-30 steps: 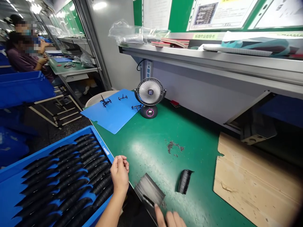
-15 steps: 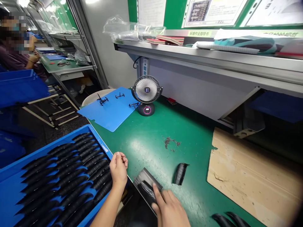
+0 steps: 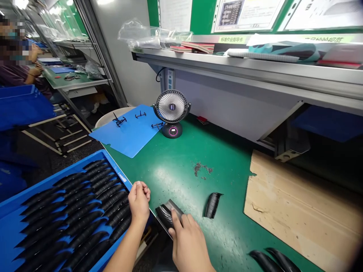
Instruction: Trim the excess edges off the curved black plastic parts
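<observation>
Now left hand [image 3: 138,202] fingers curl closed; right hand [image 3: 188,243] fingers grip the ribbed black part [image 3: 165,216].

Left hand [image 3: 138,202] loosely fisted; right hand [image 3: 188,241] palm down, fingers extended

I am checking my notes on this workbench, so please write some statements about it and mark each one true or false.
1. The small fan stands on the green table. True.
2. The left hand lies open on the cardboard. False: it is closed in a fist beside the blue tray.
3. The right hand touches a black ribbed piece at the table's near edge. True.
4. The blue tray is empty. False: rows of black curved pieces fill it.
</observation>
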A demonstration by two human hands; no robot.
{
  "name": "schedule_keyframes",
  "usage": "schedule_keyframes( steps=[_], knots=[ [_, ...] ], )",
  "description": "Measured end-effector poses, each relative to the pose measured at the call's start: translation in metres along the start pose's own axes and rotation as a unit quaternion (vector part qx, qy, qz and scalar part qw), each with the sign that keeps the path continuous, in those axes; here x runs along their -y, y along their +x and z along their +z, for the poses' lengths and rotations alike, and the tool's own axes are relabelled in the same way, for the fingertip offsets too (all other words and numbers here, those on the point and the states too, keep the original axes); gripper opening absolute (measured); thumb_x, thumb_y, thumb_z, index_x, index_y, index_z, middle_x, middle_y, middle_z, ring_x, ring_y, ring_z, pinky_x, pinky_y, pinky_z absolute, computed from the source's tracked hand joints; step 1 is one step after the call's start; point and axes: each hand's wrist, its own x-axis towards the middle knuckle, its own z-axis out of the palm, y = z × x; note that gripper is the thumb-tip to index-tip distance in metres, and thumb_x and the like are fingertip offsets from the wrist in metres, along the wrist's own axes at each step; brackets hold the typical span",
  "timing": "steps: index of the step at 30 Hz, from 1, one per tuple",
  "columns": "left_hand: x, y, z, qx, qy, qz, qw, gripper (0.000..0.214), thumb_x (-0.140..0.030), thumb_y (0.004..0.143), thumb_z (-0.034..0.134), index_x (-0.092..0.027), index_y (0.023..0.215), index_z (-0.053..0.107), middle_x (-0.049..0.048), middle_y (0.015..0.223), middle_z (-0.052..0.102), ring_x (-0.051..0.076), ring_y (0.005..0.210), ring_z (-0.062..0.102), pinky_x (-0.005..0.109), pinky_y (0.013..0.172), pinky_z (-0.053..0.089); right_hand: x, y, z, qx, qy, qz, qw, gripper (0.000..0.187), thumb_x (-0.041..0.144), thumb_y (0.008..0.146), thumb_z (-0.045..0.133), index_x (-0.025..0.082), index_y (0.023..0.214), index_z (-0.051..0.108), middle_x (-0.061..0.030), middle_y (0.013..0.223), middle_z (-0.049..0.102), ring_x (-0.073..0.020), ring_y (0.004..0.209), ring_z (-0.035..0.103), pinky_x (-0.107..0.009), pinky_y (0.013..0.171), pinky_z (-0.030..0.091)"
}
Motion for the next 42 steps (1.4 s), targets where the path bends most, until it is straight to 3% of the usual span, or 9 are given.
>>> schedule_keyframes(
  steps=[12,17,20,23,25,28,32,39,42],
  knots=[
    [0.005,0.0,0.001,-0.006,0.025,0.004,1.0,0.034,-0.046,0.092,0.049,-0.016,0.075,0.047,-0.0059,0.058,0.041,0.007,0.043,0.037,0.018,0.036,0.025,0.005,-0.008,0.015,-0.077,-0.053,0.017,0.995,0.042,0.015,0.088,0.051,0.017,0.13,0.05,-0.0067,0.077,0.054,-0.0249,0.07,0.052,-0.035,0.06,0.048],
    [0.002,0.006,-0.007,0.02,0.091,0.027,0.995,0.032,-0.048,0.094,0.038,-0.019,0.08,0.042,-0.0058,0.062,0.037,0.008,0.044,0.036,0.019,0.037,0.023,0.025,0.021,0.005,-0.073,0.111,0.013,0.991,0.053,0.012,0.087,0.047,0.021,0.139,0.041,-0.0088,0.087,0.058,-0.0268,0.077,0.055,-0.037,0.062,0.05],
    [-0.01,-0.001,-0.001,0.118,0.167,0.053,0.977,0.028,-0.046,0.095,0.034,-0.021,0.092,0.047,-0.003,0.069,0.042,0.011,0.054,0.044,0.022,0.044,0.035,-0.013,-0.002,-0.019,-0.172,0.195,0.113,0.959,0.047,0.023,0.094,0.046,0.025,0.14,0.037,-0.0076,0.095,0.058,-0.0243,0.087,0.055,-0.035,0.071,0.05],
    [-0.021,-0.026,0.027,0.305,0.265,0.101,0.909,0.026,-0.045,0.091,0.046,-0.026,0.101,0.061,0.0052,0.097,0.055,0.021,0.094,0.053,0.038,0.084,0.048,-0.08,-0.051,-0.045,-0.248,0.129,0.19,0.941,0.025,0.024,0.093,0.051,0.026,0.118,0.054,-0.0073,0.104,0.058,-0.0254,0.098,0.053,-0.04,0.081,0.046],
    [-0.022,-0.048,0.053,0.43,0.316,0.129,0.836,0.026,-0.043,0.089,0.05,-0.032,0.106,0.066,0.0058,0.119,0.054,0.027,0.119,0.042,0.047,0.101,0.038,-0.114,-0.07,-0.058,-0.201,0.07,0.192,0.958,0.014,0.019,0.092,0.05,0.026,0.1,0.06,-0.0062,0.104,0.06,-0.0271,0.101,0.052,-0.042,0.08,0.045],
    [-0.013,-0.076,0.088,0.537,0.371,0.158,0.741,0.032,-0.042,0.092,0.043,-0.038,0.119,0.061,0.0026,0.137,0.047,0.03,0.13,0.03,0.055,0.104,0.032,-0.134,-0.063,-0.067,-0.097,0.039,0.192,0.976,0.028,0.006,0.087,0.047,0.027,0.094,0.064,-0.0023,0.107,0.064,-0.0273,0.109,0.05,-0.045,0.087,0.044],
    [0.0,-0.093,0.108,0.588,0.418,0.188,0.667,0.038,-0.043,0.095,0.034,-0.039,0.126,0.055,0.0017,0.143,0.041,0.034,0.131,0.024,0.062,0.105,0.026,-0.127,-0.053,-0.069,-0.097,0.034,0.224,0.969,0.048,-0.002,0.083,0.044,0.033,0.109,0.065,0.0025,0.127,0.059,-0.0258,0.122,0.044,-0.045,0.099,0.04],
    [-0.001,-0.105,0.11,0.552,0.53,0.281,0.579,0.049,-0.051,0.094,0.028,-0.028,0.129,0.054,0.0095,0.13,0.05,0.03,0.12,0.041,0.047,0.091,0.045,-0.122,-0.16,-0.077,-0.165,0.01,0.442,0.882,0.028,0.03,0.098,0.043,0.021,0.119,0.059,-0.0085,0.11,0.063,-0.0236,0.102,0.057,-0.032,0.075,0.054],
    [0.003,-0.106,0.115,0.564,0.539,0.336,0.528,0.051,-0.052,0.092,0.032,-0.017,0.112,0.064,0.0133,0.11,0.058,0.029,0.104,0.053,0.041,0.082,0.048,-0.131,-0.166,-0.076,-0.16,-0.028,0.449,0.878,0.024,0.025,0.095,0.051,0.017,0.114,0.063,-0.0093,0.104,0.065,-0.0249,0.097,0.058,-0.033,0.074,0.054]
  ],
)
